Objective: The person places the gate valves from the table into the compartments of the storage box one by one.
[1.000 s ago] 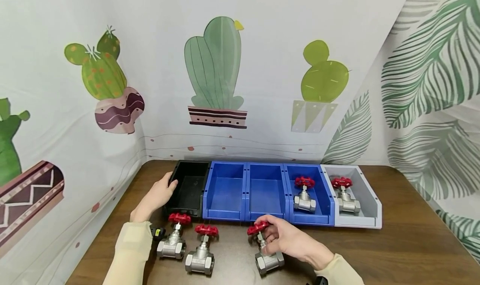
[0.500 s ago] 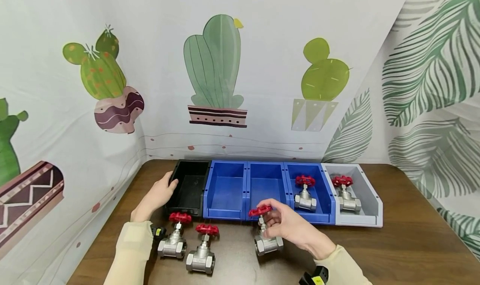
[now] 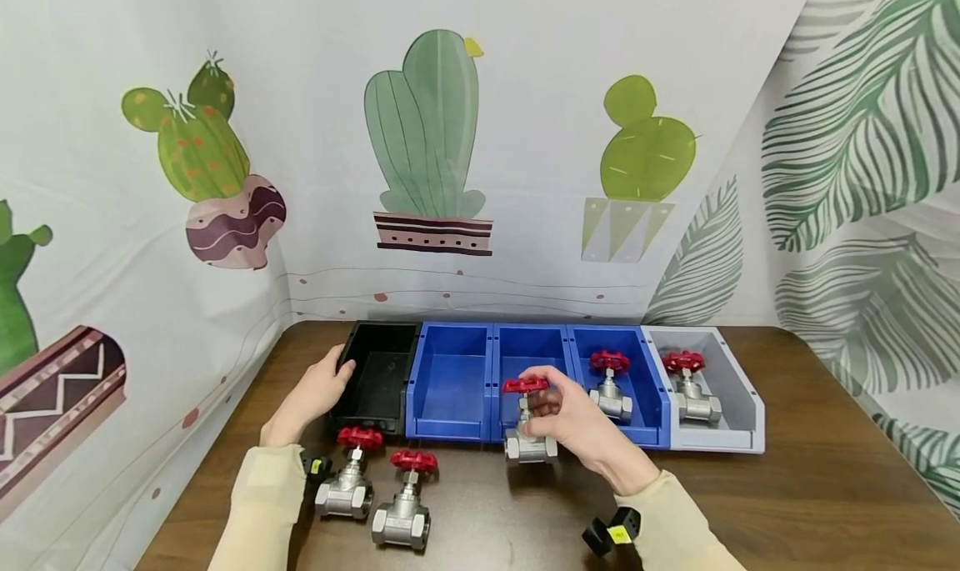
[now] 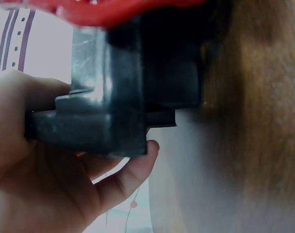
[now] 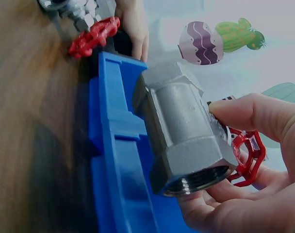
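My right hand (image 3: 577, 417) grips a steel gate valve (image 5: 181, 126) with a red handwheel, thumb and fingers around its neck below the wheel. The valve hangs upright at the front edge of the middle blue bin (image 3: 531, 348), lifted off the table. At the far left, my left hand (image 3: 318, 383) holds the side wall of the black bin (image 3: 378, 383), its thumb over the rim and its fingers outside, as the left wrist view shows. Two more gate valves, a left valve (image 3: 345, 492) and a right valve (image 3: 402, 521), stand on the table before the bins.
Left of the middle bin is another blue bin (image 3: 452, 379) with nothing in it. The right blue bin (image 3: 648, 433) holds one valve (image 3: 611, 403), and the grey bin (image 3: 750, 442) another valve (image 3: 696, 406). A printed cloth (image 3: 540, 137) hangs behind the wooden table (image 3: 810, 488).
My right hand has raised the valve off the table and carried it away from me to the middle blue bin's front edge. The left hand stays on the black bin.
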Available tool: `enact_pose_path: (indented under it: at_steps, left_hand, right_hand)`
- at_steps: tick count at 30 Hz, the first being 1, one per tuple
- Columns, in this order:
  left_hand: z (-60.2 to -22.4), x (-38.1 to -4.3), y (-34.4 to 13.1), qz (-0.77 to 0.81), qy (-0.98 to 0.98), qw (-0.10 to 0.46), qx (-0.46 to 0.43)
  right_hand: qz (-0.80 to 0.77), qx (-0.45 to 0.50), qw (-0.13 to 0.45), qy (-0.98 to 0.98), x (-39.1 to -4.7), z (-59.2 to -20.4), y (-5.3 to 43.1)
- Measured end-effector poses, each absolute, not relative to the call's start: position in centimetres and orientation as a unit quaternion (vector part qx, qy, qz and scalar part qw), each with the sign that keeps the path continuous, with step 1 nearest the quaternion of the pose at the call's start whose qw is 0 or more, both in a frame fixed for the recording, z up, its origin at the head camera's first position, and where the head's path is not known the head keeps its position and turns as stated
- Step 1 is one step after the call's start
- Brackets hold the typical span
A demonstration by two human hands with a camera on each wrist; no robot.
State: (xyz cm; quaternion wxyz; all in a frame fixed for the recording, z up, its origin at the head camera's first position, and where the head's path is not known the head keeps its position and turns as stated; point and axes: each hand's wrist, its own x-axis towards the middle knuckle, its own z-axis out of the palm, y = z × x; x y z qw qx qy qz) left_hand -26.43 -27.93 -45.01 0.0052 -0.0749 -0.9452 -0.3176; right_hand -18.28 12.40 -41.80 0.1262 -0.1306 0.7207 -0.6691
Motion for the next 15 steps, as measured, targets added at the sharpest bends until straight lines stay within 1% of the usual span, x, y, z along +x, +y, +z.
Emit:
enact_pose_path:
  at_steps: [8, 15]
  left_hand:
    - [-44.8, -26.4, -27.9, -0.322, -0.944, -0.005, -0.072]
    - [-44.8, -26.4, -27.9, -0.32, -0.945, -0.004, -0.073]
  right_hand:
    - [-0.656, -0.1, 0.072, 0.745, -19.3, -41.0, 11.5]
    - [-0.606, -0.09, 0.019, 0.79, -20.7, -41.3, 10.8]
